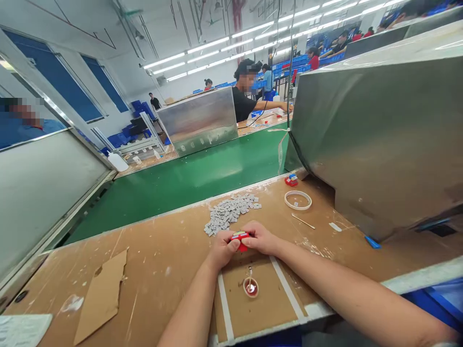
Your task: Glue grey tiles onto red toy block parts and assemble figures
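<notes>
A small red piece (243, 245) with pale and yellowish parts on top is held between my two hands over the brown work surface. My left hand (223, 249) grips its left side, thumb in front. On the right side my right hand (260, 238) closes on the same piece. Just beyond the hands lies a pile of small grey tiles (226, 212). Nearer to me, between my forearms, a small round cup (251, 287) of dark red liquid has a thin stick in it.
A tape ring (298, 200), a cotton swab (303, 221) and a red and blue piece (291, 180) lie to the right, beside a large metal panel (379, 140). Torn cardboard (103, 299) lies left. Behind runs a green belt (188, 176); a person works across it.
</notes>
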Demonstrator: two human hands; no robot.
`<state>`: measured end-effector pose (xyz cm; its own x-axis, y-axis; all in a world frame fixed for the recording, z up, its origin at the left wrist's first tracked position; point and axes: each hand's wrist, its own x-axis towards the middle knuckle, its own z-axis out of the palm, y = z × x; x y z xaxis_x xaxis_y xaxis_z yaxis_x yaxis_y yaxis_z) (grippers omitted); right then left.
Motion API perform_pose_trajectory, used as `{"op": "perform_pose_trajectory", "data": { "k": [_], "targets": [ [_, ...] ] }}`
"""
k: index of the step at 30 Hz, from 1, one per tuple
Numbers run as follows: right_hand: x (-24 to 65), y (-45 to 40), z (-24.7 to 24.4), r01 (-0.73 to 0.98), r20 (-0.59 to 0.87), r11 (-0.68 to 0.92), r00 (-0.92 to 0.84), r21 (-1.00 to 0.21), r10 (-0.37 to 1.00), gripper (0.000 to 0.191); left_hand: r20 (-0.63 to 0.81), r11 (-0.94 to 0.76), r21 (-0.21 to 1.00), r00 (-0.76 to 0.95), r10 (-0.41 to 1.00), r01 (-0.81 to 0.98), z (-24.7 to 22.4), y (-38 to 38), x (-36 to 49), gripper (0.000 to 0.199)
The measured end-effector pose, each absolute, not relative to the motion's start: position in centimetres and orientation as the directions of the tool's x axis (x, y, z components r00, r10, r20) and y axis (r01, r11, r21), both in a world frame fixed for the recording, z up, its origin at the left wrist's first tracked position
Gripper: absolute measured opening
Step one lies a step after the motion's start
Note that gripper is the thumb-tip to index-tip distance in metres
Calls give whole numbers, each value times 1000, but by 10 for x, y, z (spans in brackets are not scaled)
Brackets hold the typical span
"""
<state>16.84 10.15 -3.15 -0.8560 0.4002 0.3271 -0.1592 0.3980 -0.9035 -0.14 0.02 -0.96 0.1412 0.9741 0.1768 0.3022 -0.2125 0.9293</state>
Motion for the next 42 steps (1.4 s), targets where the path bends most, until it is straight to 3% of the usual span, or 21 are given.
{"op": "perform_pose_trajectory", "data": {
  "k": [42],
  "targets": [
    [173, 104, -41, -96, 304, 443, -852, -891, 427, 79, 168, -205, 950, 166, 972, 234, -20, -1, -3, 83]
  ]
}}
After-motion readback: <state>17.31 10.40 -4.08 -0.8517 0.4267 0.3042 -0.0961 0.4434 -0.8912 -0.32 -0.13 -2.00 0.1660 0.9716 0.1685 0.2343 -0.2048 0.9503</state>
